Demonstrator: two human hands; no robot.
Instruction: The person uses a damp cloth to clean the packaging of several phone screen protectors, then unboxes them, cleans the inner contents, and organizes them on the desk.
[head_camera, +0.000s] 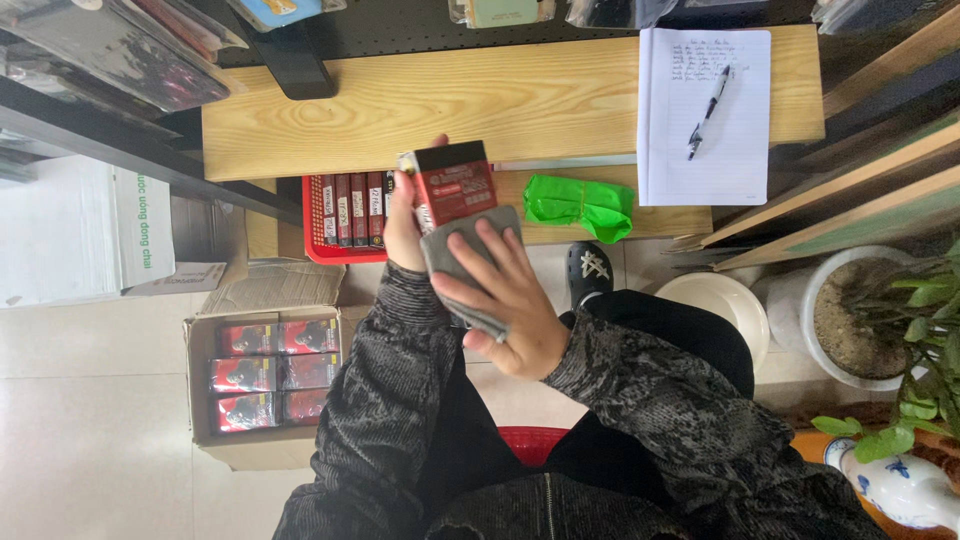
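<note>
Six red boxes (262, 377) in the carton (238, 450), one pen (708, 112), one notepad (700, 150).

A small red and black box (452, 183) with a printed label is held up in front of the near edge of the wooden worktop (520, 95). More red boxes are stood in a row inside a red basket (345, 212) under that edge. On the floor, an open cardboard carton (262, 385) is filled with flat red and black packages. A white carton (85, 235) with green print is seen at the left. Clear plastic packets (120, 45) are hung above the far edge.
</note>
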